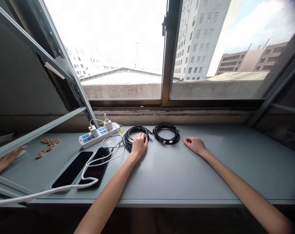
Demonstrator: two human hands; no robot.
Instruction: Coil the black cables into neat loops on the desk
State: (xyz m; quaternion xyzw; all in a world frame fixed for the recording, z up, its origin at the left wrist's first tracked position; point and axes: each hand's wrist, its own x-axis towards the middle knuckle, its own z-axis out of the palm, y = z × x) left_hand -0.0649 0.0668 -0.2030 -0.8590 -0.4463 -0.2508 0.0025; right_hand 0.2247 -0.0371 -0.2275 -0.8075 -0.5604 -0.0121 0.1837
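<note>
Toward the worktop's [169, 178] back edge, the left hand [139, 145], half closed, rests on a coiled black cable [126, 139], its hold unclear; the right hand [195, 145], a loose, seemingly empty fist, lies right of a second black coil [155, 135]. A power strip [100, 136] lies leftward.

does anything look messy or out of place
Only mildly: the white charging cables sprawl loosely from the power strip over the dark-screened device nearer the left hand, whereas both black cables are neatly coiled.
</note>
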